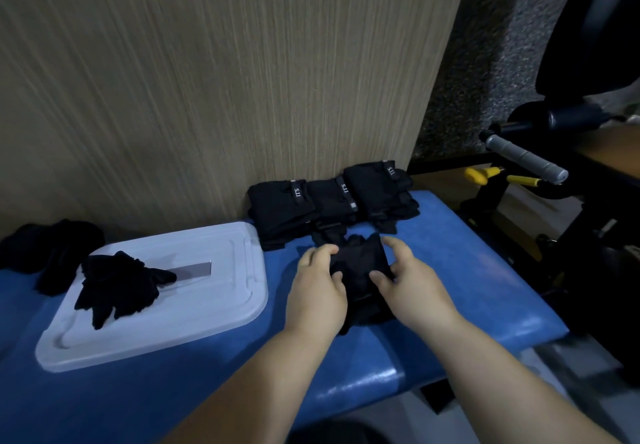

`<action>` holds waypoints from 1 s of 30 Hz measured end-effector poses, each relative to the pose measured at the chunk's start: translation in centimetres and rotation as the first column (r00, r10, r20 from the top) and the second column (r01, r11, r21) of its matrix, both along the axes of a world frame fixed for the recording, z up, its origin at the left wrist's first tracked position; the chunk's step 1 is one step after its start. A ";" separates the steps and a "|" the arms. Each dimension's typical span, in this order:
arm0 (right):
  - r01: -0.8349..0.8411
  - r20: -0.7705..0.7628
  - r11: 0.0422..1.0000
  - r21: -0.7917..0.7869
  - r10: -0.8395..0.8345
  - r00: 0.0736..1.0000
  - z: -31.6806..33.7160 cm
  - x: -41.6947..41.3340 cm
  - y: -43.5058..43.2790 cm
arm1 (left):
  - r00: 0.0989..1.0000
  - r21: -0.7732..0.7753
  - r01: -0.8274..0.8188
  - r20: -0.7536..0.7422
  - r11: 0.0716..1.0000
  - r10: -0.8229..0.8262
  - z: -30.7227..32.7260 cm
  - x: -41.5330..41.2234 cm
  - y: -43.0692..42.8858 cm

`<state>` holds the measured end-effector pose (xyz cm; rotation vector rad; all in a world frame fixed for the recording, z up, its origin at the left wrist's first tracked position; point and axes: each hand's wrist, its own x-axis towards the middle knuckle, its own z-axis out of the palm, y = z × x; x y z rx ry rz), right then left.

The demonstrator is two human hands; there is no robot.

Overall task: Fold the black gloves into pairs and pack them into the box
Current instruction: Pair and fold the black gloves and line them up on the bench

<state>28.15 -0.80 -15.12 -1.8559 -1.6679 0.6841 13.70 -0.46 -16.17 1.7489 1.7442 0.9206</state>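
In the middle of the picture, the left hand and the right hand each grip one side of a folded black glove, fingers curled on its edges. The glove lies on a blue bench. Just behind it, three folded glove stacks sit in a row against a wooden wall. At the left, loose gloves lie on top of the white box. More gloves are piled at the far left edge.

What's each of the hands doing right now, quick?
left hand: closed, gripping the left edge of the black glove bundle.
right hand: closed, pinching the right edge of the same bundle.
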 end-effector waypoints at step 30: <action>-0.301 0.423 0.931 -0.208 0.363 0.831 -1.6 0.1 0.0 | 0.860 -0.198 0.159 -0.453 0.967 -0.234 -1.1 -2.1 -1.7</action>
